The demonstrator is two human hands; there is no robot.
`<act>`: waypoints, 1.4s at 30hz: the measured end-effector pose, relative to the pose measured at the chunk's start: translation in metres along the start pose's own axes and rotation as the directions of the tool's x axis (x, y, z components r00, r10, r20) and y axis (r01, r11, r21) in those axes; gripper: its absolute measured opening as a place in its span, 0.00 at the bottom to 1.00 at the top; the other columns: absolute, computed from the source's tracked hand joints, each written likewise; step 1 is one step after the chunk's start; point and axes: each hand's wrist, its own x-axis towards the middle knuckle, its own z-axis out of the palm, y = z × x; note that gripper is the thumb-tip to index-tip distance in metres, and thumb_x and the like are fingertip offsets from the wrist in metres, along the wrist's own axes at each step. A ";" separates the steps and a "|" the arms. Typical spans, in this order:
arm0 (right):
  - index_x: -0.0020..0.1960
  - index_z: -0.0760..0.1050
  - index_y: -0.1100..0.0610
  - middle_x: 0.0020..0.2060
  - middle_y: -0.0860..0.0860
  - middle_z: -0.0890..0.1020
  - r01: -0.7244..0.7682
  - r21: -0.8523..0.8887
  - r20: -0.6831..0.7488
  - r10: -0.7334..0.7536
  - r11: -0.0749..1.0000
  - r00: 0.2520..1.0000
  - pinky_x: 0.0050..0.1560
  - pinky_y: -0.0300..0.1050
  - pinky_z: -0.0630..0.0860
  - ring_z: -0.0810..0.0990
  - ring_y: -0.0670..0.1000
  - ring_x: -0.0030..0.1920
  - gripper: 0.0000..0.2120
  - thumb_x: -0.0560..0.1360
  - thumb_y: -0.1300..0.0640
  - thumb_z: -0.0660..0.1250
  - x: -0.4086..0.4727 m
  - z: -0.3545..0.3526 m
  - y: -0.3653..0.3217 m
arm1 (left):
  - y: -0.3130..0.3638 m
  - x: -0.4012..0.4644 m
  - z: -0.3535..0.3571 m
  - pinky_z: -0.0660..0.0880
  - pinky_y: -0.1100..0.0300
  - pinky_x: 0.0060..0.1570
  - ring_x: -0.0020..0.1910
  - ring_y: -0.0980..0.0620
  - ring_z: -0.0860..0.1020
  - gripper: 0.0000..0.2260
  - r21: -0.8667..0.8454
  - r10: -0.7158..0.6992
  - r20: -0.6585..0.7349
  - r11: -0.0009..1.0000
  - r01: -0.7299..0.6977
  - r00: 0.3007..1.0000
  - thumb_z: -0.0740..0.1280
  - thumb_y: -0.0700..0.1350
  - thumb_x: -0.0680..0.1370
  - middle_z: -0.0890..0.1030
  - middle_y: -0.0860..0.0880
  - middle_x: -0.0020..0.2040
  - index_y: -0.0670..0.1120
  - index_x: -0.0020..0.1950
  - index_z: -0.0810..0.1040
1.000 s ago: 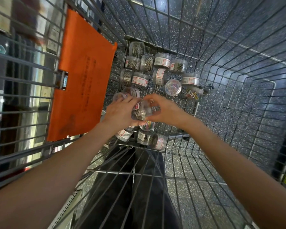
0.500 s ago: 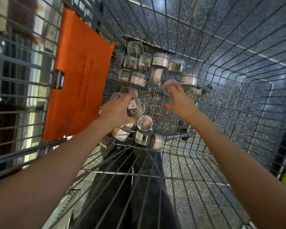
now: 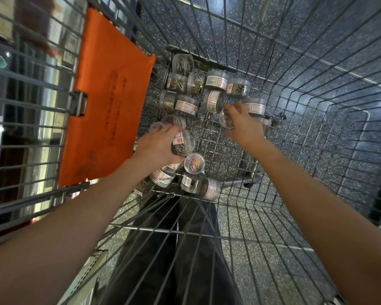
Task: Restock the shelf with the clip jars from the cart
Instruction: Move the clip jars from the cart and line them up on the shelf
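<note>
From the head camera, looking straight down into a wire cart, both bare arms reach to its mesh bottom, where small clear clip jars lie scattered, most with red-and-white labels. The left hand has its fingers curled round a jar of silver clips, which lies tilted on its side in the grip, label up. Just below that hand sits a jar of coloured clips, its round clear lid facing the camera, and under it a few more jars lie on their sides against the near wall of the cart, among them a labelled jar at the near edge. The right hand is further in, its fingers bent over a round clear jar whose lid faces up; the fingertips are on its rim, but whether the jar is actually lifted or only touched cannot be told. Beyond the two hands a cluster of about ten jars fills the far-left corner of the cart, some upright, some toppled, touching one another. An orange flap hangs against the left wall of the cart. Through the mesh shows a speckled dark floor, and below the near wall dark trousers. Blurred shelving stands to the left outside the cart.
</note>
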 end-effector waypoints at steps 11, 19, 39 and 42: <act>0.72 0.59 0.47 0.66 0.54 0.67 0.002 -0.049 0.024 -0.001 0.999 1.000 0.50 0.53 0.75 0.77 0.58 0.55 0.33 0.72 0.50 0.70 -0.010 0.002 -0.004 | 0.003 -0.005 -0.003 0.75 0.49 0.54 0.71 0.48 0.60 0.37 0.045 0.014 0.017 0.999 -0.014 1.000 0.73 0.57 0.68 0.65 0.50 0.71 0.54 0.73 0.59; 0.72 0.61 0.45 0.65 0.53 0.69 0.018 -0.070 0.020 -0.016 0.997 1.000 0.53 0.57 0.77 0.73 0.58 0.62 0.32 0.71 0.46 0.70 -0.025 -0.013 -0.009 | 0.002 -0.018 -0.018 0.71 0.59 0.47 0.60 0.51 0.72 0.36 0.056 0.001 -0.032 0.998 0.001 1.000 0.73 0.59 0.68 0.72 0.52 0.65 0.52 0.72 0.62; 0.70 0.64 0.53 0.58 0.52 0.70 0.406 -0.021 -0.038 -0.406 0.914 0.913 0.43 0.38 0.66 0.73 0.51 0.56 0.31 0.70 0.53 0.72 -0.097 -0.130 -0.093 | 0.017 -0.107 -0.112 0.75 0.52 0.52 0.56 0.46 0.76 0.35 0.044 0.003 -0.227 0.999 0.007 0.974 0.70 0.67 0.66 0.76 0.49 0.60 0.51 0.66 0.67; 0.72 0.63 0.51 0.59 0.50 0.70 0.427 -0.096 -0.066 -0.433 0.899 0.899 0.33 0.34 0.62 0.74 0.50 0.56 0.33 0.71 0.51 0.71 -0.113 -0.152 -0.107 | 0.014 -0.132 -0.128 0.74 0.51 0.53 0.56 0.46 0.77 0.32 -0.005 0.004 -0.235 1.000 -0.005 0.972 0.70 0.69 0.64 0.77 0.51 0.58 0.52 0.59 0.68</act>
